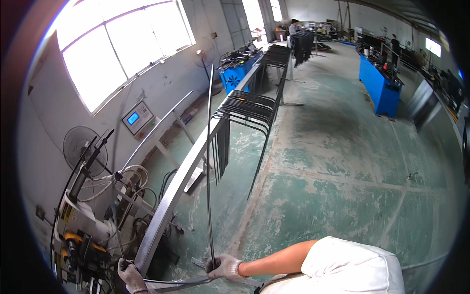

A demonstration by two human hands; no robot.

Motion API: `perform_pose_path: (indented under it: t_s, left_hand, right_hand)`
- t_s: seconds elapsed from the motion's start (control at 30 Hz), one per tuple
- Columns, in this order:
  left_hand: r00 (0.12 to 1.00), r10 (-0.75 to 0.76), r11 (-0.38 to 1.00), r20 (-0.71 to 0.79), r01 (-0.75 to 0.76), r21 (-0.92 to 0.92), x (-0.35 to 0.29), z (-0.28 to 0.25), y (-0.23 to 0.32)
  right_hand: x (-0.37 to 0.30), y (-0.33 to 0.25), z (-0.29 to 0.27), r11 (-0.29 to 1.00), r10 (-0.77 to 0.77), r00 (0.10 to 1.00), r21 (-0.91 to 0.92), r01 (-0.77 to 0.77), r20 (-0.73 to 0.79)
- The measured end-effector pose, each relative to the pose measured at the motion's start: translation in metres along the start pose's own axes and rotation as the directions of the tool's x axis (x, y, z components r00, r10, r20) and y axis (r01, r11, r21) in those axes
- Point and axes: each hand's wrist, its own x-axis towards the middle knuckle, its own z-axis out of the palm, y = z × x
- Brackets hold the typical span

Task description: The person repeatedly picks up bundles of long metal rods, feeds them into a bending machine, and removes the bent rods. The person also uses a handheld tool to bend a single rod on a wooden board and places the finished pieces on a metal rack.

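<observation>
A: How far along is the work looking?

B: Well under way, by my reading. A near batch of bent rods [247, 102] is hanging along the right edge of the metal rail [171, 196], legs dangling floorward; another batch [275, 55] is hanging toward the rail's far end. Those are looking finished. One long dark rod [209, 206] is staying out of the batch, in hand. Whether more pieces are waiting, I'm not able to tell.

A: And the hands?

B: Both are wearing pale gloves. The right hand [225, 267] is curling its fingers tightly round the foot of the rod, no gap showing. The left hand [132, 277] is bunching, just beside the rail's near end, around a thin dark length [117, 235] rising beside the machine [81, 245]. Its fingertips are partly hiding, and I'm not telling whether that length is belonging to the same rod.

A: Where is the rod lying relative to the right hand?

B: It is rising almost upright from that grip, bowing slightly, its tip pointing well above the hand. Lower down, a dark curved band is running between the hands, seemingly the rod's bend. The upper stretch is passing visually across the rail; touching or apart, I'm not judging.
</observation>
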Motion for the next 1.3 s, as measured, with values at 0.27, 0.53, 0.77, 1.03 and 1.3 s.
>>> perform_pose_path:
  t_s: [0.27, 0.53, 0.77, 1.03, 1.3]
  left_hand:
    - [0.977, -0.129, 0.991, 0.172, 0.131, 0.003, -0.007, -0.02, 0.045]
    - [0.944, -0.234, 0.97, 0.234, 0.242, -0.007, 0.001, -0.021, 0.064]
    - [0.947, -0.285, 0.957, 0.149, 0.274, 0.093, 0.006, -0.016, 0.051]
    - [0.941, -0.303, 0.951, 0.154, 0.288, 0.109, -0.005, 0.0, 0.065]
    - [0.969, -0.247, 0.944, 0.022, 0.236, 0.231, -0.013, 0.012, 0.077]
  right_hand:
    - [-0.052, -0.021, 0.072, 0.97, 0.244, 0.961, -0.043, -0.241, 0.13]
    - [-0.007, 0.052, 0.097, 0.884, 0.416, 0.774, -0.412, -0.222, 0.477]
    - [-0.023, -0.03, 0.082, 0.626, 0.264, 0.8, -0.727, 0.283, 0.539]
    - [0.017, -0.022, 0.09, 0.547, -0.428, 0.808, -0.596, 0.588, 0.405]
    - [0.026, -0.065, 0.108, 0.958, 0.136, 0.841, -0.285, 0.022, 0.524]
